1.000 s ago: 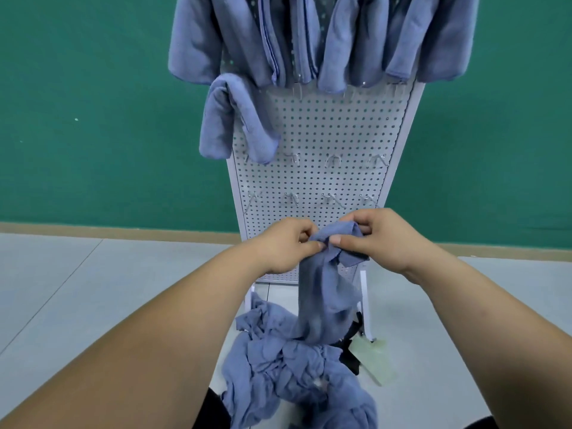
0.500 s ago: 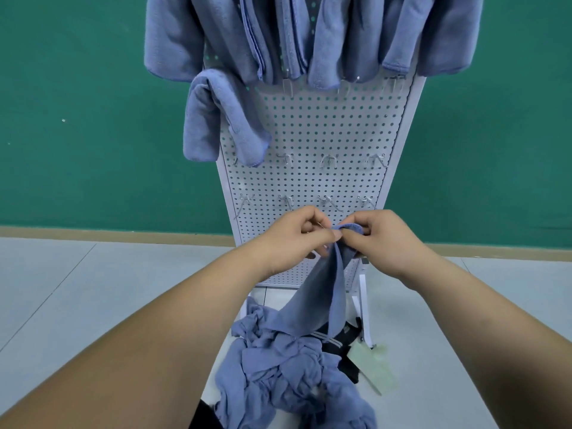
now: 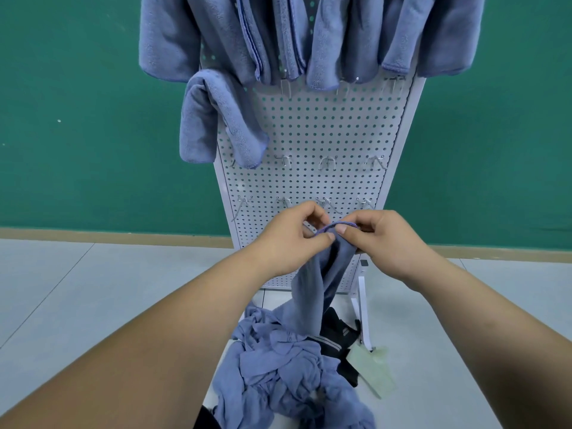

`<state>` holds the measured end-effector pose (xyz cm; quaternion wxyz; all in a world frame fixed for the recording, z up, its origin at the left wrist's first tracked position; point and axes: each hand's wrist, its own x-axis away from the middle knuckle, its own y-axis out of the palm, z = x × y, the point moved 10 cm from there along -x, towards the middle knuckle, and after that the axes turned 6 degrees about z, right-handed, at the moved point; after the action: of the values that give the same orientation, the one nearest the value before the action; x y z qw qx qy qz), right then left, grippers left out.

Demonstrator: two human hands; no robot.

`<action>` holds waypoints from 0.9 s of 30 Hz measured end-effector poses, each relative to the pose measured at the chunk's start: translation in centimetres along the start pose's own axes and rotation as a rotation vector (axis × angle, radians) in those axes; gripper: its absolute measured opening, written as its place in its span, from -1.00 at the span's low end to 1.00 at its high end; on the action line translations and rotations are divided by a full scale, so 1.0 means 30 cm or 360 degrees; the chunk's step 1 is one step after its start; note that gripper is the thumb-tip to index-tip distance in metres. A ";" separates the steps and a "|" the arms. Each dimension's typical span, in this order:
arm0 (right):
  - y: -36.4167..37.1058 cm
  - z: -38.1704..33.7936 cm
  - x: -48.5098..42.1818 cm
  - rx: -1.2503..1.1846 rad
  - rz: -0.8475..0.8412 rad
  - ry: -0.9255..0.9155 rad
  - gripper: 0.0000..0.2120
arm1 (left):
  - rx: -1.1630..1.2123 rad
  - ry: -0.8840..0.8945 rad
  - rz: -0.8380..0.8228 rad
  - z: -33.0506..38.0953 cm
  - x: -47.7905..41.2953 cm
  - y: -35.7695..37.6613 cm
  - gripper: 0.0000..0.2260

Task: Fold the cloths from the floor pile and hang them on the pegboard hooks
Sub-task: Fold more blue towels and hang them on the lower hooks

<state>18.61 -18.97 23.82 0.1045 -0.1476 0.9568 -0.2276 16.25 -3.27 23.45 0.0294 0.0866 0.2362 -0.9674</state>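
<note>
A plain, sparsely furnished indoor room is shown, more a staged practice space than a home. Behind the left grip (image 3: 288, 239) and the right grip (image 3: 383, 239), a flat dark green painted wall (image 3: 77, 119) is seen, edged at its foot by a tan wooden skirting strip (image 3: 108, 235). A pale grey tiled floor (image 3: 93, 289) is spread below the grips. A freestanding white perforated metal pegboard (image 3: 325, 125) with wire hooks (image 3: 328, 162) is stood just behind them, with folded blue microfibre cloths (image 3: 340, 35) hung above. Below lies a crumpled heap of blue cloths (image 3: 278, 366), from which one blue cloth (image 3: 312, 283) reaches up into the grips.

Bright, even, soft-shadowed light; sharp centre, wide-angle bowing and slight blur at edges.
</note>
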 end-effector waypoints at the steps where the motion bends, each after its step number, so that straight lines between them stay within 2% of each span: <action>1: 0.005 -0.001 0.000 0.0008 0.0001 -0.0017 -0.89 | 0.0010 0.0049 -0.0037 0.017 0.003 0.007 -0.88; 5: 0.017 0.015 0.002 -0.0178 -0.0018 0.0041 -0.93 | -0.0072 0.0138 -0.0029 0.040 -0.003 -0.025 -0.93; 9: 0.068 0.038 0.034 -0.0259 -0.0280 0.0163 -0.81 | 0.0025 0.0028 0.0116 0.019 -0.014 -0.100 -0.96; 10: 0.074 0.035 0.037 -0.0251 -0.0283 0.0166 -0.79 | 0.0068 -0.0010 0.0053 0.016 -0.007 -0.094 -0.98; 12: 0.083 0.021 0.035 -0.0232 -0.0262 0.0134 -0.78 | 0.0044 -0.0023 -0.0127 0.009 0.011 -0.056 -0.90; 14: 0.104 0.006 0.032 -0.0271 -0.0275 0.0103 -0.80 | -0.0129 0.0064 -0.0150 0.020 0.021 -0.049 -0.91; 17: 0.124 -0.002 0.039 -0.0303 -0.0350 0.0113 -0.80 | -0.0164 0.0139 0.0105 0.049 0.014 -0.116 -0.84; 20: 0.114 0.030 0.050 -0.0222 -0.0489 0.0181 -0.78 | 0.0042 0.0013 0.0431 0.026 0.016 -0.225 -0.75; 27: -0.054 0.222 0.055 0.0250 -0.0624 0.0325 -0.62 | -0.0185 -0.0145 0.1111 -0.060 0.066 -0.466 -0.69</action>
<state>19.23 -23.60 18.54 -0.0280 -0.2983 0.8947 -0.3311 13.21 9.95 27.83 0.3734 0.1169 0.2454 -0.8869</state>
